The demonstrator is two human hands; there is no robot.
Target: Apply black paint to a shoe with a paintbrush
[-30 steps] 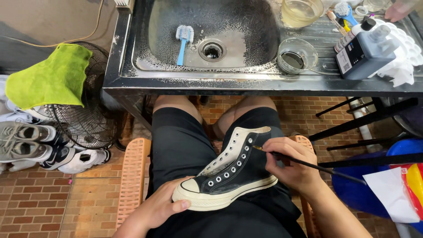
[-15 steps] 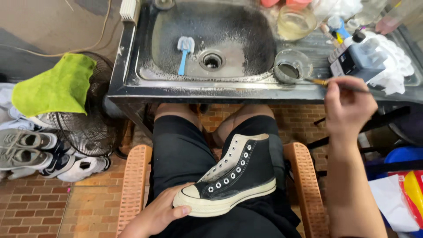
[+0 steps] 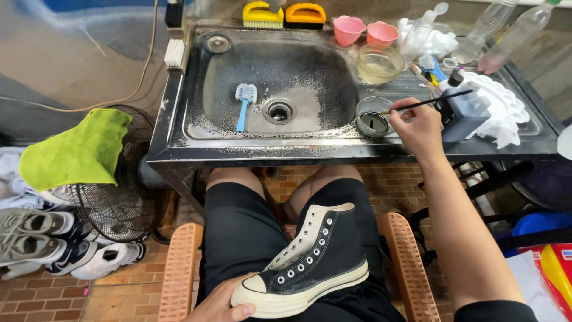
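Brush tip dipped in a small dish of dark liquid

Fingers of the right hand (image 3: 420,126) pinch a thin, dark-handled paintbrush (image 3: 426,103) in a narrow, pen-like grip — its tip rests in the small round glass dish (image 3: 373,117), which holds a shallow pool of dark liquid. That dish stands on the steel draining board just right of the basin, near the front edge. The left hand (image 3: 221,304) cups the toe of a black canvas high-top sneaker with a cream rubber sole and white eyelets (image 3: 310,265); the fingers curl under the toe cap, thumb on the sole's edge. The shoe lies across the person's lap, on black shorts, toe toward the left hand and open collar pointing up toward the sink.

The stainless steel sink basin (image 3: 298,65) is streaked with foam residue and contains only a blue-handled brush with white bristles (image 3: 243,102), lying beside the drain. Behind the small dish sits a larger clear glass bowl (image 3: 381,63) with a little pale yellowish liquid in it. Two pink plastic cups (image 3: 363,32) stand at the back rim — what is in them cannot be told. A dark squarish bottle (image 3: 463,110) stands just beside the right hand, against a white plastic palette (image 3: 506,110). Two clear plastic bottles (image 3: 506,36) lean at the far right, one with a pinkish liquid low inside.

A lime-green cloth (image 3: 74,149) drapes over a floor fan to the left, with grey and white shoes (image 3: 42,238) piled below it.
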